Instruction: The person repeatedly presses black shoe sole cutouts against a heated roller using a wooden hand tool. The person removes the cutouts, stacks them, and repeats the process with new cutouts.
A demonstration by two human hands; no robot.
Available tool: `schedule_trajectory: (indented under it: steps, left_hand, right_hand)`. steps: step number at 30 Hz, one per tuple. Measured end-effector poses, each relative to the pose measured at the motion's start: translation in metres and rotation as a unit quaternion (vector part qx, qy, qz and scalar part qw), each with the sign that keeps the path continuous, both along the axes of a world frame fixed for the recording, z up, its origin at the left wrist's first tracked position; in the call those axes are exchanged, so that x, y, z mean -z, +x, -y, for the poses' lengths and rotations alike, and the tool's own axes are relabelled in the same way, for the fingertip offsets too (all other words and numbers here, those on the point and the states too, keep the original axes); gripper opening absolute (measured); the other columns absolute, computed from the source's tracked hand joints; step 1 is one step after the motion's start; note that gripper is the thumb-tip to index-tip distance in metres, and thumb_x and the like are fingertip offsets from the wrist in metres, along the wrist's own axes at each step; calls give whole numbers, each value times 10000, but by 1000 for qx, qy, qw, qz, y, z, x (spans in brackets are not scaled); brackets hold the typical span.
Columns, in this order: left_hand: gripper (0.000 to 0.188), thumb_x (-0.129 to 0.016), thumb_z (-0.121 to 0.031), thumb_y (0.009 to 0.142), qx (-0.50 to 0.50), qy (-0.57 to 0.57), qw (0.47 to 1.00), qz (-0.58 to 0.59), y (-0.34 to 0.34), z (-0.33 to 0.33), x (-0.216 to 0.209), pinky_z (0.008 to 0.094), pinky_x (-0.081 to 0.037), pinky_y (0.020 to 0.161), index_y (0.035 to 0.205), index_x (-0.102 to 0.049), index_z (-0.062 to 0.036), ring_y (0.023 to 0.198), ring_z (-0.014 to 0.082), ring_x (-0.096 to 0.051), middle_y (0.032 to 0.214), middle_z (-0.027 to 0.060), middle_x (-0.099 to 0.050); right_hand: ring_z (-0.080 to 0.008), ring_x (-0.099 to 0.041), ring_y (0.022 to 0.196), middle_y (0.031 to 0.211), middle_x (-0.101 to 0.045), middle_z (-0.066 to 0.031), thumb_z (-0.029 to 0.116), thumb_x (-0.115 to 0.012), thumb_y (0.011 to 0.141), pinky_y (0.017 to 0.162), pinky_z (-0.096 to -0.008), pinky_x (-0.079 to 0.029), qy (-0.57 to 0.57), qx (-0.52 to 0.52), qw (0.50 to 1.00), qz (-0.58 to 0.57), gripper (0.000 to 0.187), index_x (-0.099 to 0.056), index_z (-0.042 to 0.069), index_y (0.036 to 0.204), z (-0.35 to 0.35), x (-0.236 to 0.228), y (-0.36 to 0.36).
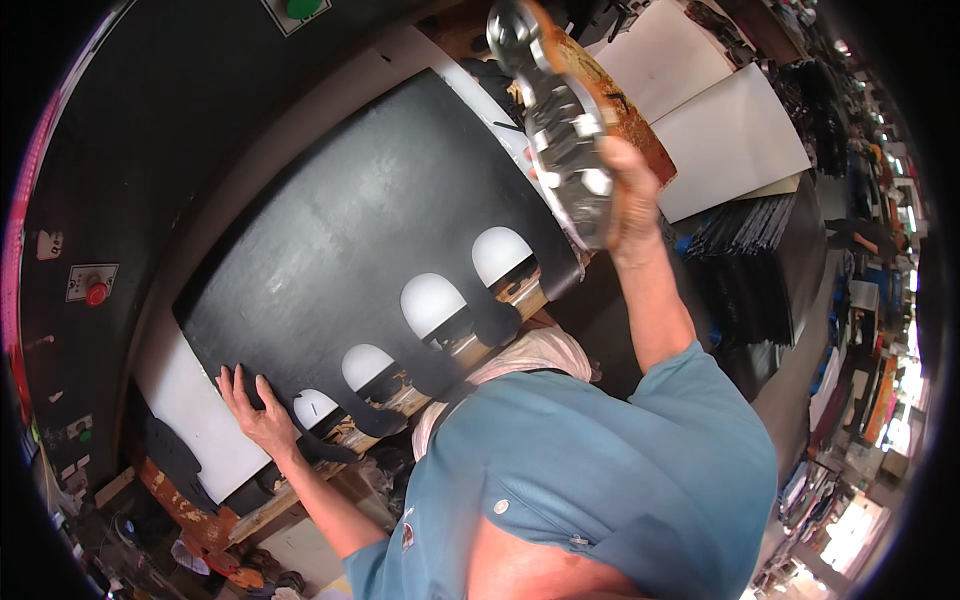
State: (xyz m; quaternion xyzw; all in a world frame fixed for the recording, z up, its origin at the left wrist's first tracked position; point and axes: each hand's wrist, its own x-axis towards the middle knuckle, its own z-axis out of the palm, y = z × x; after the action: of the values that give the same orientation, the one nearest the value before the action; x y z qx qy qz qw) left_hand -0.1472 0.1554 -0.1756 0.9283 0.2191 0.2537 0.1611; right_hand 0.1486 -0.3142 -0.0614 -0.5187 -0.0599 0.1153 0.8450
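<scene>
My left hand (258,412) rests with spread fingers on the near left corner of a large black sheet (340,220). Rounded cutouts run along the sheet's near edge, showing the white board (190,410) beneath. Raised beyond the sheet's right end, my right hand (632,200) grips a long metal cutting die (570,130), blurred by motion. The die has a shiny openwork face and a rusty orange-brown side; its far end reaches the top of the view. My right fingertips are partly hidden behind it.
A dark machine panel at the left carries a red button (96,293) and a green button (303,8). White sheets (735,140) and a stack of black pieces (750,240) stand at the right. Black scraps and wooden pieces lie below the board's left end.
</scene>
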Motion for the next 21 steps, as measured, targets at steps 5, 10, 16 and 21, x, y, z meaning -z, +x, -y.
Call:
schedule_trajectory:
  steps: [5,10,16,21]
  left_hand:
    - [387,-687,-109,1053,-9,0,1000,-14,0,0,-2,491,-386,1239,1430,-647,-32,1528,392,-457,1597,187,-543]
    - [377,-691,-103,1053,-5,-1,1000,-2,0,1,-1,485,-392,1234,1421,-653,-31,1520,386,-469,1593,185,-548]
    - [356,-700,-95,1046,-17,-13,1000,12,0,-1,2,483,-392,1232,1393,-673,-22,1510,381,-482,1582,182,-562]
    - [349,-698,-104,1049,-17,-8,1000,6,1,-3,1,479,-397,1231,1389,-681,-26,1506,376,-488,1575,179,-573]
  right_hand:
    - [-471,-548,1328,1576,-359,-363,639,-817,842,1024,-494,-580,291,-169,940,55,1179,-280,-34,1648,23,-59,22]
    - [-372,-499,1329,1493,-443,-256,543,-883,812,1099,-482,-474,527,-161,831,-69,1042,-440,6,1586,-20,-2,7]
    - [-364,-648,1186,1283,-664,-234,549,-710,962,1042,-525,-545,338,-27,901,-269,710,-596,18,1418,-26,45,1]
    - [-267,-692,1072,1187,-677,-184,493,-851,871,963,-351,-564,-310,21,948,65,747,-675,-54,1349,-30,43,0]
